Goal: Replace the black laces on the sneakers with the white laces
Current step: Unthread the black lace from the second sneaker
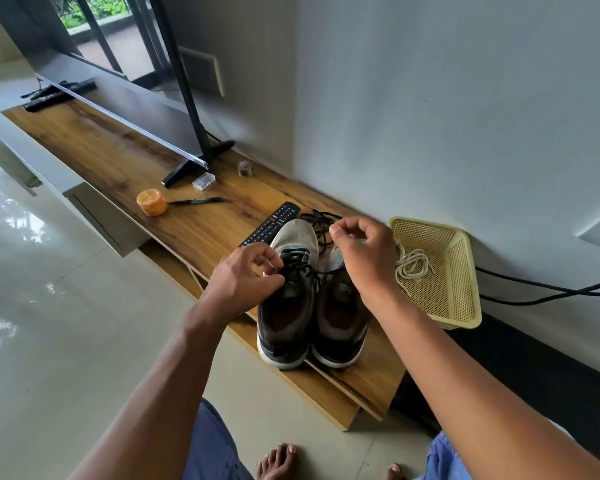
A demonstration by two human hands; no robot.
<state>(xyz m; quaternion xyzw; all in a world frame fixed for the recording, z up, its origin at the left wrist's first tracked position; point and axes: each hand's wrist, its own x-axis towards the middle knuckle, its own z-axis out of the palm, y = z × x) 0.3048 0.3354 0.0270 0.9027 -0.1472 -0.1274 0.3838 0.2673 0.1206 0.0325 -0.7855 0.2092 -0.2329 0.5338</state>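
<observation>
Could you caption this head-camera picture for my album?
Both hands unthread black laces from sneakers; white laces wait.

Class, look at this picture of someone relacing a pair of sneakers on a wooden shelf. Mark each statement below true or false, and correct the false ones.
1. The white laces lie in the yellow basket. True.
2. The left sneaker has no black lace in it. False: a black lace is threaded through its eyelets.
3. The remote control lies beyond the sneakers' toes. True.
4. The right hand holds the marker pen. False: the marker pen lies on the wooden shelf beside the orange jar; that hand pinches a black lace strand.
5. The left hand rests at the left sneaker's lacing. True.
</observation>
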